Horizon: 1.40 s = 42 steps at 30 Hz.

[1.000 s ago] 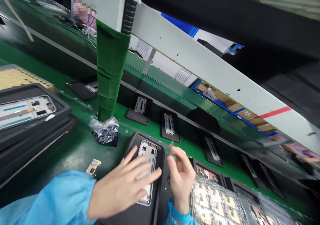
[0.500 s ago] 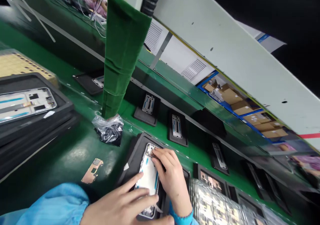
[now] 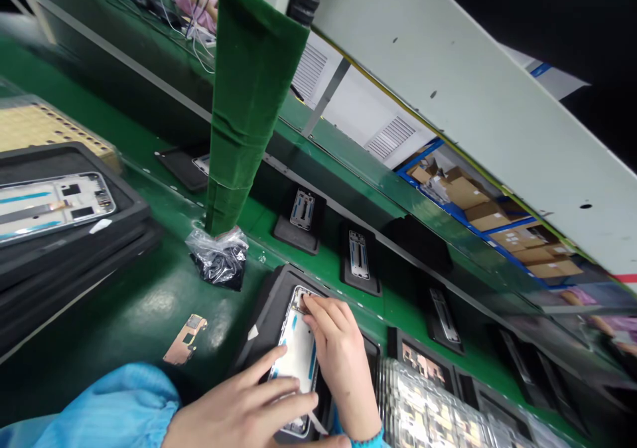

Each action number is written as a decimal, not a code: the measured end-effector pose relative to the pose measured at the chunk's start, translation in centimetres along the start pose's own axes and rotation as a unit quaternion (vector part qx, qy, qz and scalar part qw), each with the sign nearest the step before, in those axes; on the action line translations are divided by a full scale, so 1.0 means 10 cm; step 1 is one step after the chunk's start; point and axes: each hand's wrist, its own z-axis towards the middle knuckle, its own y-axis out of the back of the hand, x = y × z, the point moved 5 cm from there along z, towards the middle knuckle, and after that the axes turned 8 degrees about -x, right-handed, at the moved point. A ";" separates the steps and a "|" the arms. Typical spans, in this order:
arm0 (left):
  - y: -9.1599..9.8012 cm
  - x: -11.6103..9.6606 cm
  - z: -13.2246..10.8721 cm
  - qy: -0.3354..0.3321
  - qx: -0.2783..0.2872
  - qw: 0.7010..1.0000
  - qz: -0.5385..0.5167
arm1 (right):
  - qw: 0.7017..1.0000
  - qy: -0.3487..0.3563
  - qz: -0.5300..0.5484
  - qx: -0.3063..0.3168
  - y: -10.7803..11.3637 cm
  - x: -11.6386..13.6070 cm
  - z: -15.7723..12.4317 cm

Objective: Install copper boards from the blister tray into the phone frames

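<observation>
A silver phone frame (image 3: 298, 348) with blue strips lies aslant in a black foam tray (image 3: 273, 295) in front of me. My left hand (image 3: 243, 408) rests across its lower half, fingers spread and thumb apart. Near that hand's fingertips a pale thin strip (image 3: 316, 421) sticks out. At the upper end of the frame, the fingertips of my right hand (image 3: 341, 352) are drawn together and press down; what is under them is hidden. To the left, a loose copper-coloured circuit board (image 3: 185, 340) lies on the green bench.
Stacked black trays (image 3: 124, 235) with another phone frame stand at left. A clear plastic bag (image 3: 219, 259) sits below a hanging green cloth (image 3: 249, 109). Trays with frames (image 3: 359, 255) line the green belt beyond. Clear blister trays (image 3: 423, 401) are stacked at right.
The view has shifted slightly. Trays on the belt appear a little further right. Both hands keep nearly the same place on the phone frame, with small finger movement in the right hand.
</observation>
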 end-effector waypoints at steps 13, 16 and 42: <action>0.01 0.02 0.01 0.021 -0.013 1.000 -0.001 | 0.994 0.016 -0.109 0.025 -0.07 0.06 0.03; -0.02 0.03 -0.05 0.006 -0.028 0.999 0.029 | 0.993 0.016 -0.116 0.030 -0.08 0.09 -0.04; 0.14 0.92 -0.36 0.411 -0.002 0.911 0.045 | 0.940 -0.289 0.072 -0.166 0.47 -0.92 -0.28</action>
